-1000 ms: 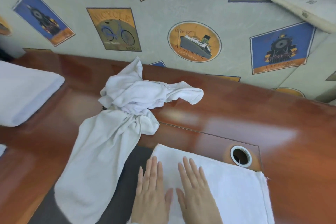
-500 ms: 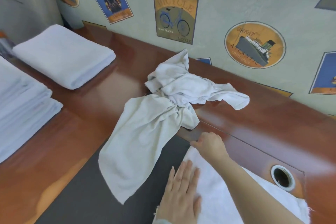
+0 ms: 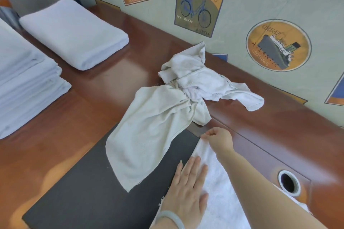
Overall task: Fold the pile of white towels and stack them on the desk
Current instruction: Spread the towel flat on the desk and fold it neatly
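Note:
A white towel lies flat at the desk's near edge, partly over the dark mat. My left hand presses flat on its left side, fingers straight. My right hand pinches the towel's far left corner. A crumpled pile of white towels lies just beyond, one towel trailing down over the mat. A stack of folded towels sits at the far left, and a single folded towel lies behind it.
The glossy wooden desk runs along a wall papered with bicycle and ship pictures. A round cable hole sits at the right, close to my right forearm.
My right hand left the flat towel's middle, reached to its far left corner and now pinches it. The view swung left, bringing the folded stacks into sight.

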Available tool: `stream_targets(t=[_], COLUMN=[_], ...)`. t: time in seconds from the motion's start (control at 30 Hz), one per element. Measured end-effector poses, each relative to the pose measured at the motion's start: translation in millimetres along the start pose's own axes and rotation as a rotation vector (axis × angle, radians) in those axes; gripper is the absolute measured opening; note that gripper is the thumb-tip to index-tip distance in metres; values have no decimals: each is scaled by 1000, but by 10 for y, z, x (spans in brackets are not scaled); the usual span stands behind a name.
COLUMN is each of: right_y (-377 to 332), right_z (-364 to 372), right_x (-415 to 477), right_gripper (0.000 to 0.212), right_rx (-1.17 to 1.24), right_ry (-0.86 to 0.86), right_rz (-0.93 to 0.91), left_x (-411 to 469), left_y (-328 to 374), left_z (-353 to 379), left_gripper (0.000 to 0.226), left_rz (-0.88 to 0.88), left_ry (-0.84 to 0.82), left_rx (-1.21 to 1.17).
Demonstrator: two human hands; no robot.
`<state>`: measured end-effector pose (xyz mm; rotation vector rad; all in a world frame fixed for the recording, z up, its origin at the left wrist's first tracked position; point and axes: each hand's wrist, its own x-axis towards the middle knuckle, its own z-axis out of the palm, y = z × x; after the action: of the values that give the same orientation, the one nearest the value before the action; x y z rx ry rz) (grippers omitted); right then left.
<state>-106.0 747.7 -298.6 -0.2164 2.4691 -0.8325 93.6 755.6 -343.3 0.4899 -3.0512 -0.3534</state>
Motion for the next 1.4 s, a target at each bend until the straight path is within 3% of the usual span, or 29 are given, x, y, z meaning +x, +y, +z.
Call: stream_targets(t=[0.13,0.23,0.33,0.43,0.53,0.67,0.73,0.83,0.87,1.03,1.2,1.4], right_y=[-5,-66,-54,142,472,644,682,726,737,596,675,713], right_z=[61,45,72,221,368,498,590,726,748,742,993,991], right_x=[-23,-118,-421,-893,-1195,-1388,-1365,-1377,-1389,-1487,-1770,-1743], right_gripper=[15,10,24,35,55,77,77,69,68,72,71,72], right_rx=[31,-160,-484,-490,-468,-570,-641,-716,-723,-706,-725,-748], right_ry=[89,138,211,216,209,50,50,146,164,191,156,162], right_rz=[36,-19,-290,-564,-553,-562,-550,-520,-511,-537,-576,-606], left_x=[-8,-15,-11,0,-53,-622,-932,-1170,-1194,-1257,-1331,-1449], left_y=[3,14,14,14,-16,-219,-318,-419,-448,-474,-527,-635], left_z=[6,-3,-63,-104,-199,-480,-669,-794,-814,-844,-899,-913], left_gripper=[77,75,72,68,77,80,65,18,12,20,5,9], left_rz=[2,12,3,21,-20,-232,-387,-585,-621,-659,-716,-721], left_ry=[-16,-13,-58,-130,-151,-65,-86,-304,-361,-398,-398,-452], left_rx=[11,5,-27,23,55,-302,-393,-584,-628,-667,-810,-681])
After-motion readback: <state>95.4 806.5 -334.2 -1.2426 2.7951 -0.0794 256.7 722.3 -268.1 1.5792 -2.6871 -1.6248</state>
